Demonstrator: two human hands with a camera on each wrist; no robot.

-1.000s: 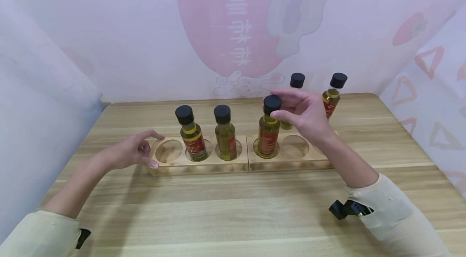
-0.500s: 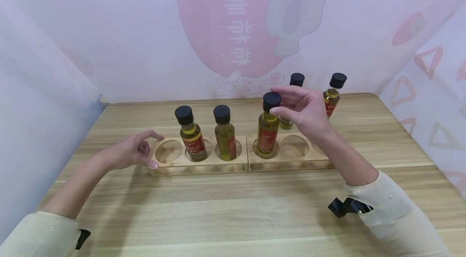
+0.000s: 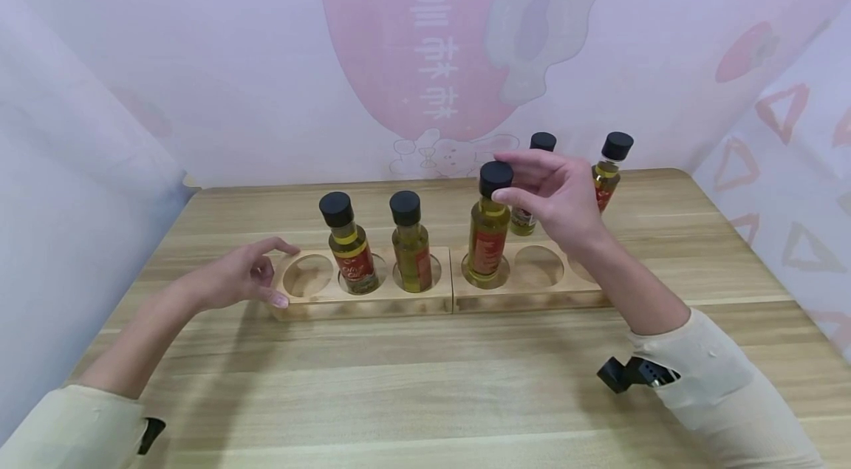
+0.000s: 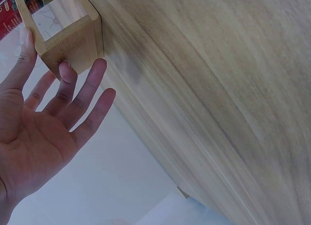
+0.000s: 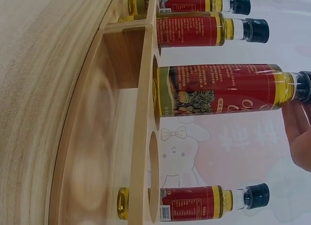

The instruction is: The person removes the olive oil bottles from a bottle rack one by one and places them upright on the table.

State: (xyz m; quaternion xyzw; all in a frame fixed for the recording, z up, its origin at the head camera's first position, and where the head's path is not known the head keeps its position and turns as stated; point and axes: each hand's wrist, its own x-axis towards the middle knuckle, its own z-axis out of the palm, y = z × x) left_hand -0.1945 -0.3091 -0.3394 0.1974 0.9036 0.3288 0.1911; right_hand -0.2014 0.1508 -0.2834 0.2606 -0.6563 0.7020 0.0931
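Observation:
My left hand (image 3: pixel 233 278) holds the left end of a wooden bottle rack (image 3: pixel 362 309), thumb at the front edge and index finger at the back corner. In the left wrist view, the lower fingers are spread beside the rack's end (image 4: pixel 80 43). My right hand (image 3: pixel 561 199) pinches the black cap of an olive oil bottle (image 3: pixel 488 244) with a red label. This bottle stands nearly upright, raised in the leftmost hole of the right-hand rack (image 3: pixel 532 300); in the right wrist view, the bottle's base (image 5: pixel 156 91) is around the level of the top board.
Two more oil bottles (image 3: pixel 355 262) (image 3: pixel 412 258) sit in the left-hand rack, whose leftmost hole (image 3: pixel 308 277) is vacant. Behind the right-hand rack stand another bottle (image 3: pixel 523 221), partly hidden by my hand, and one farther right (image 3: pixel 603 185). A printed curtain (image 3: pixel 266 85) hangs behind the table.
My right hand has moved slowly upward, and the oil bottle has risen a little in its hole. The left hand, the racks and the other bottles stay where they were.

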